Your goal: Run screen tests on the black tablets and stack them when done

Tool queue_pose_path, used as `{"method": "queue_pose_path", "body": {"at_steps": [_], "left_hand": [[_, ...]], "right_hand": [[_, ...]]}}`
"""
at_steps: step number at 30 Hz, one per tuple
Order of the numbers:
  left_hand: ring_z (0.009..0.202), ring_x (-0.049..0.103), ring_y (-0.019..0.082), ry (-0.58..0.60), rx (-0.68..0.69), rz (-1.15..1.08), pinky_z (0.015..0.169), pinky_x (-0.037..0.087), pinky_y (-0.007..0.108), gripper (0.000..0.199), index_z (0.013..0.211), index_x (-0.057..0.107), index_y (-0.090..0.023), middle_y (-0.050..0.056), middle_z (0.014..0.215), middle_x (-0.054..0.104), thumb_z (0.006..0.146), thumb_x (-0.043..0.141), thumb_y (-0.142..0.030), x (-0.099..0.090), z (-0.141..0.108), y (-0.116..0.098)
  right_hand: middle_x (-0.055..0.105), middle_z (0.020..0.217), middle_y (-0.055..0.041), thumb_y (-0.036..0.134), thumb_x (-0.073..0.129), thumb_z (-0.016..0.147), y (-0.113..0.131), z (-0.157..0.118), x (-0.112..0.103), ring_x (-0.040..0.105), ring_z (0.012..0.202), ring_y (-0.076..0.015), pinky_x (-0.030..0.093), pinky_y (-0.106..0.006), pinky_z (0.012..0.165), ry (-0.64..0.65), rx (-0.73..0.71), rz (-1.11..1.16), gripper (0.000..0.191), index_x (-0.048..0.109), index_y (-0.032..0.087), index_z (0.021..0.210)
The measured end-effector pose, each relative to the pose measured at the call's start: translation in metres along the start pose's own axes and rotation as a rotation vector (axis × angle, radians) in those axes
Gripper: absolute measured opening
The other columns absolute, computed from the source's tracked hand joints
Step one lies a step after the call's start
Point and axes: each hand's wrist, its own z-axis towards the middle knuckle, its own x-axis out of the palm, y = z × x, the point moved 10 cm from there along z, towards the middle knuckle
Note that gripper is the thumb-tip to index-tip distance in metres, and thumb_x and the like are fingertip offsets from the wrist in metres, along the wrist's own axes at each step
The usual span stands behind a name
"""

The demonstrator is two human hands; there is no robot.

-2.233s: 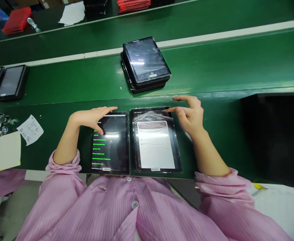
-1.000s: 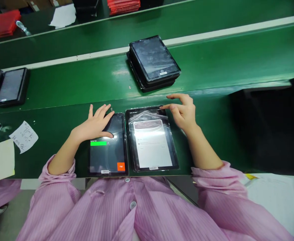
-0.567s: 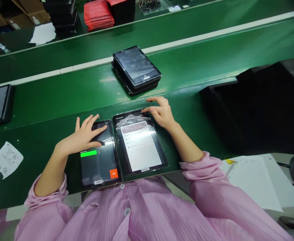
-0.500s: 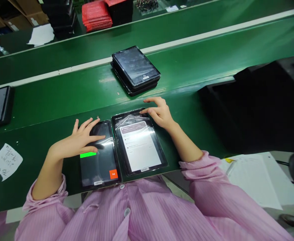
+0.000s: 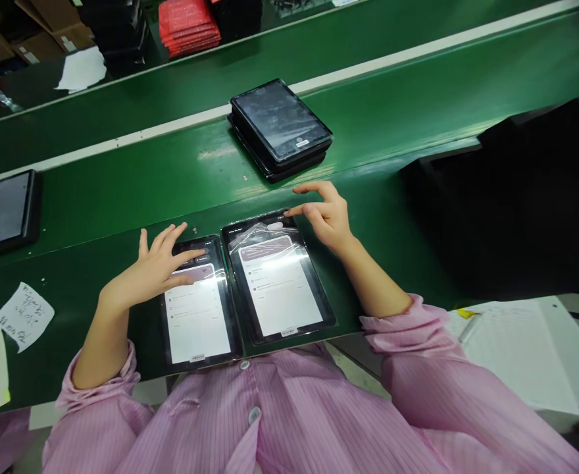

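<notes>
Two tablets lie side by side at the front edge of the green bench, both lit with a mostly white screen. Over the upper part of the left tablet [image 5: 198, 322] is my left hand [image 5: 154, 270], fingers spread and nothing held. Whether its fingertips touch the glass I cannot tell. My right hand [image 5: 329, 217] is at the top right corner of the right tablet [image 5: 282, 289], its index finger at the screen edge and the other fingers apart. Wrinkled clear film covers the top of the right tablet.
Beyond my hands stands a stack of dark tablets [image 5: 282, 125] on the green conveyor [image 5: 171, 161]. More tablets [image 5: 6, 207] lie at far left. Handwritten paper [image 5: 25, 316] rests on the bench. A large black object [image 5: 531, 210] is at right, with white sheets [image 5: 521, 349] below it.
The left tablet's screen went from dark with green and orange blocks to a white panel. A light oval now shows near the right tablet's top. The view shifted slightly.
</notes>
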Motion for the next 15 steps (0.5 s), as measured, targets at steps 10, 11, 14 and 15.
{"method": "queue_pose_path", "body": {"at_steps": [10,11,14,15], "left_hand": [[0.119,0.062,0.026,0.021,0.018,-0.347,0.107,0.046,0.04,0.066,0.123,0.068,-0.018,0.011,0.129,0.068,0.106,0.017,-0.056,-0.02,0.083,-0.017],[0.111,0.065,0.025,0.041,-0.01,-0.357,0.102,0.049,0.039,0.066,0.113,0.071,-0.019,0.009,0.121,0.071,0.105,0.017,-0.056,-0.018,0.091,-0.016],[0.097,0.067,0.026,0.059,-0.088,-0.278,0.089,0.049,0.037,0.066,0.097,0.073,-0.022,0.006,0.109,0.075,0.104,0.017,-0.056,-0.016,0.103,-0.012],[0.093,0.067,0.026,0.06,-0.102,-0.234,0.086,0.048,0.037,0.067,0.094,0.073,-0.023,0.005,0.105,0.075,0.104,0.016,-0.055,-0.017,0.104,-0.011]], "right_hand": [[0.072,0.104,-0.0082,0.063,0.032,0.103,-0.035,-0.002,0.007,0.068,0.099,-0.0254,0.054,-0.042,0.09,-0.109,0.221,0.122,0.059,0.077,0.025,0.108],[0.072,0.1,-0.0075,0.066,0.035,0.101,-0.044,-0.004,0.01,0.068,0.093,-0.0247,0.055,-0.04,0.085,-0.102,0.277,0.141,0.058,0.076,0.025,0.107],[0.07,0.081,-0.0046,0.074,0.046,0.094,-0.068,-0.011,0.027,0.067,0.072,-0.0215,0.055,-0.035,0.068,-0.012,0.47,0.28,0.059,0.074,0.023,0.101],[0.068,0.076,-0.0038,0.076,0.049,0.091,-0.073,-0.014,0.034,0.065,0.067,-0.0202,0.055,-0.034,0.064,0.024,0.527,0.35,0.06,0.074,0.022,0.098]]}}
